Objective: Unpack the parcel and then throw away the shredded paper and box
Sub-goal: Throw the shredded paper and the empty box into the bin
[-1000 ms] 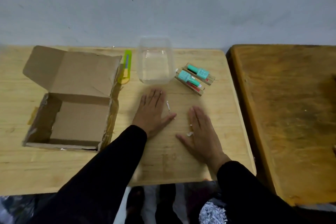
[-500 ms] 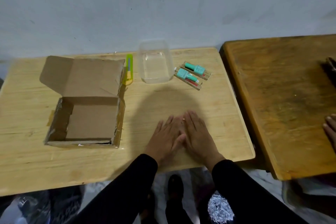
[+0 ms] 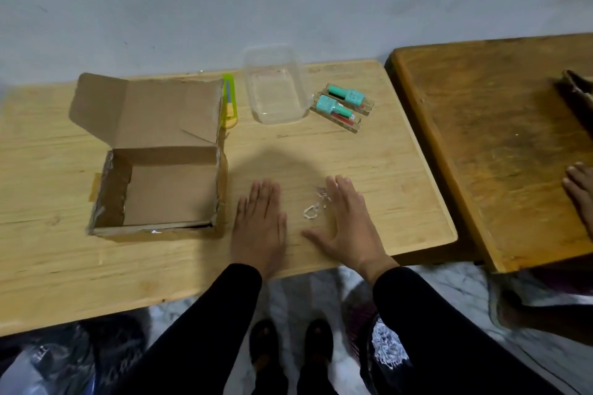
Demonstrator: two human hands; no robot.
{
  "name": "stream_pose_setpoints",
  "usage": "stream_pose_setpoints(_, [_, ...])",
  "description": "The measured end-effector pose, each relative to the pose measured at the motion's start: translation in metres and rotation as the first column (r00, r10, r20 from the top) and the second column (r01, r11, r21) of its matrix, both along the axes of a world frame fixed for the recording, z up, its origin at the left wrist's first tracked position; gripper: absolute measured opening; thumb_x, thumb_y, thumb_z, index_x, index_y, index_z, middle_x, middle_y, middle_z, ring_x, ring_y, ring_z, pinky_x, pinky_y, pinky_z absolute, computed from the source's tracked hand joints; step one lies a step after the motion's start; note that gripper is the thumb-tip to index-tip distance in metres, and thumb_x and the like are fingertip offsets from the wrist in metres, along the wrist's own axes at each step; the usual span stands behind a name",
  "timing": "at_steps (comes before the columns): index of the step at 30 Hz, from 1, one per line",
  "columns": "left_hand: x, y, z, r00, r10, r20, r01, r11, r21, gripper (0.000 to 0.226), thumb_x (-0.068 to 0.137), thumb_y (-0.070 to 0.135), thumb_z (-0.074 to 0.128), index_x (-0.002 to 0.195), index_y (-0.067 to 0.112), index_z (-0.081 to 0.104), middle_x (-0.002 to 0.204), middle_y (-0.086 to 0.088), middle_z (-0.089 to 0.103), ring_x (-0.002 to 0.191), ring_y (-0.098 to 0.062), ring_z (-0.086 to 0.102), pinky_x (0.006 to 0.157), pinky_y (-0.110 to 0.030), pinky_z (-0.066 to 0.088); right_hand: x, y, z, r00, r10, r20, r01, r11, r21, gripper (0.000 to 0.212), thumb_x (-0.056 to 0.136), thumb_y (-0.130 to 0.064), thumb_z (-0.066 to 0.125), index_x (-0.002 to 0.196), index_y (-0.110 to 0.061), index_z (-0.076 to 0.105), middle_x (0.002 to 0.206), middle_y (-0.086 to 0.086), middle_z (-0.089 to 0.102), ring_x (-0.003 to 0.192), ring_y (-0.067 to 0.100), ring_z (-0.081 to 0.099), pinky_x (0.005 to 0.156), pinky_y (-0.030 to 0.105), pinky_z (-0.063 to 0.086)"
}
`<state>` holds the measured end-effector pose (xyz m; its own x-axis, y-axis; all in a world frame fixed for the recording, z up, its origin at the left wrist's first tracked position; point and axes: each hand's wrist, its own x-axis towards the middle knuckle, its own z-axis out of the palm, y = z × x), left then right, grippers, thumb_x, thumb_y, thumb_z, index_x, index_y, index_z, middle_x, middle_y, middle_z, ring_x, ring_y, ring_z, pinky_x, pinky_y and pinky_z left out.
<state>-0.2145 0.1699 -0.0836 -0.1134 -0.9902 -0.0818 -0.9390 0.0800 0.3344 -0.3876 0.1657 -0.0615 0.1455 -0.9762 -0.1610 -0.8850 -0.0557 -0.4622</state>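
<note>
An open cardboard box (image 3: 160, 170) sits on the left of the light wooden table (image 3: 64, 260), lid flap up, with nothing visible inside. My left hand (image 3: 260, 224) lies flat on the table just right of the box. Further right, my right hand (image 3: 348, 228) also rests flat, fingers spread. Between the two hands lie a few white scraps of shredded paper (image 3: 316, 207), close to my right fingers. More shredded paper (image 3: 388, 346) shows in a dark bag on the floor below the table edge.
At the back stand a clear plastic tub (image 3: 274, 86), two teal-capped packaged items (image 3: 341, 106) and a green utility knife (image 3: 229, 99). A darker wooden table (image 3: 497, 138) adjoins on the right, where another person's hand (image 3: 580, 192) rests. Bags lie on the floor at the left.
My hands, pressed side by side half a second ago, have moved apart, uncovering a small gathered pile of paper scraps between them. The view has shifted slightly.
</note>
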Motion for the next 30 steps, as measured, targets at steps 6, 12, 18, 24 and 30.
stream_pose_setpoints(6, [0.001,0.0,-0.001,1.0,0.003,0.006,-0.003,1.0,-0.009,0.064,0.087,0.037,0.006,0.148,0.017,0.012,0.157,-0.002,0.012,0.145,-0.016,0.005,0.115,-0.034,0.0,0.017,-0.018,-0.01,0.997,0.046,0.059,-0.04,0.994,-0.099,0.053,0.089,-0.053,0.041,0.139,-0.039,0.034,0.156,0.003,0.02,0.145,0.022,0.008,0.117,0.043,0.008])
stream_pose_setpoints(12, [0.001,0.001,0.0,1.0,0.006,-0.003,-0.006,1.0,-0.014,0.065,0.086,0.037,0.008,0.147,0.016,0.017,0.157,-0.004,0.016,0.145,-0.019,0.01,0.116,-0.037,0.004,0.011,-0.018,-0.014,0.965,-0.082,0.247,0.125,0.978,-0.165,0.028,0.093,-0.016,0.054,0.119,-0.014,0.063,0.136,0.005,0.054,0.137,0.022,0.036,0.115,0.028,0.018])
stream_pose_setpoints(18, [-0.002,0.0,-0.001,1.0,-0.016,0.014,0.016,1.0,-0.01,0.07,0.084,0.041,0.005,0.147,0.012,0.015,0.157,-0.007,0.014,0.145,-0.022,0.008,0.115,-0.038,0.002,-0.032,0.008,-0.003,0.95,-0.165,0.265,0.21,0.966,-0.15,0.023,0.091,-0.011,0.056,0.111,-0.008,0.066,0.127,0.009,0.061,0.127,0.015,0.045,0.108,0.009,0.02])
stream_pose_setpoints(24, [-0.041,0.004,0.005,0.994,-0.11,0.015,0.109,0.994,0.013,0.065,0.086,0.035,0.018,0.141,0.003,0.032,0.148,-0.016,0.034,0.138,-0.034,0.029,0.11,-0.053,0.022,-0.055,0.007,0.002,0.932,-0.269,0.243,0.302,0.946,-0.115,0.013,0.089,-0.009,0.056,0.101,-0.01,0.061,0.112,0.002,0.059,0.107,0.014,0.053,0.095,0.013,0.035])
stream_pose_setpoints(30, [-0.081,-0.002,0.001,0.986,-0.168,0.015,0.168,0.986,-0.017,0.063,0.087,0.034,0.017,0.142,0.006,0.032,0.149,-0.01,0.034,0.139,-0.03,0.028,0.11,-0.051,0.022,-0.085,0.017,0.016,0.898,-0.324,0.296,0.358,0.931,-0.069,0.041,0.086,-0.031,0.063,0.124,-0.022,0.05,0.128,-0.005,0.05,0.113,0.001,0.042,0.101,0.018,0.036])
